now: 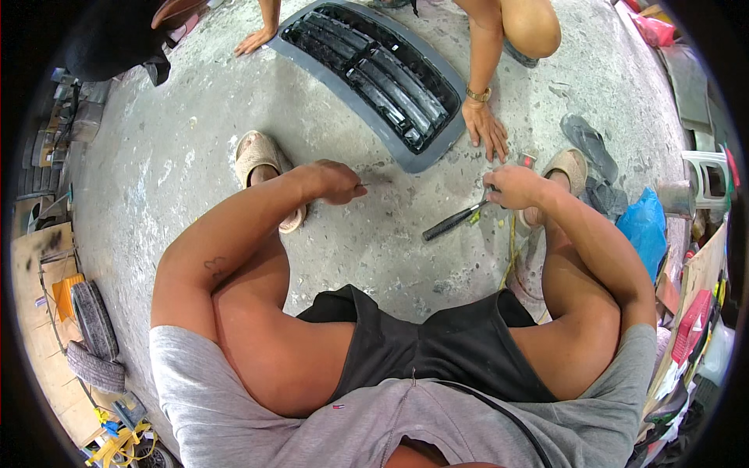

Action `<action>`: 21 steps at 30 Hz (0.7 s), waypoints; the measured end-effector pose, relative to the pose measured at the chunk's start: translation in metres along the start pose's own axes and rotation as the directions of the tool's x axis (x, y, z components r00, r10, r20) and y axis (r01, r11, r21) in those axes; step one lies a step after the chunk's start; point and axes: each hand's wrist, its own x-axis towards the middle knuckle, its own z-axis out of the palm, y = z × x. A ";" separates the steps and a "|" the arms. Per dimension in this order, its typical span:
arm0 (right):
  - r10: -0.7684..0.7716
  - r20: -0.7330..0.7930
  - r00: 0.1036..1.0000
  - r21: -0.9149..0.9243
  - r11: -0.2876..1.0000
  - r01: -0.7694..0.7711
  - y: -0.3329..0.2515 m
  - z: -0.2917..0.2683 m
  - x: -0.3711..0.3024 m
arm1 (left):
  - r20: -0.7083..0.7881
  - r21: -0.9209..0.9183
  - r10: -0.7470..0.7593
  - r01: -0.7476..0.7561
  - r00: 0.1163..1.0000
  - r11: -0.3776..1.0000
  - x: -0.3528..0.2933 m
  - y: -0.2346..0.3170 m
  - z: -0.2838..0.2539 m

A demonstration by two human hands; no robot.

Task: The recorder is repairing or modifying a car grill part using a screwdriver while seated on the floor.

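Note:
On the concrete floor ahead lies a curved car grille (335, 66), grey around its frame with black slats inside. My left hand (334, 182) is closed in front of it, fingers pinched around a thin, dark piece whose tip barely shows. In my right hand (511, 187) is a tool with a black ribbed handle (449, 225); the handle slants down to the left, and the gripped end is hidden by my fingers. Both hands are apart from the grille. Another person's hand with a wristwatch (484, 129) rests by its right end, and their other hand (253, 40) presses the floor at the left.
A dark flip-flop (589, 147) and a blue plastic bag (644, 222) lie to the right, near a white plastic stool (706, 175). Clutter lines the right edge. Tires (95, 320) and cardboard (47, 312) stand at the left. A yellow cord (511, 253) runs by my right foot.

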 end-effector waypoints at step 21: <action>-0.005 -0.020 1.000 0.002 1.000 0.005 -0.001 0.000 -0.001 | 0.008 0.006 -0.047 0.047 0.999 0.999 -0.005 0.004 -0.003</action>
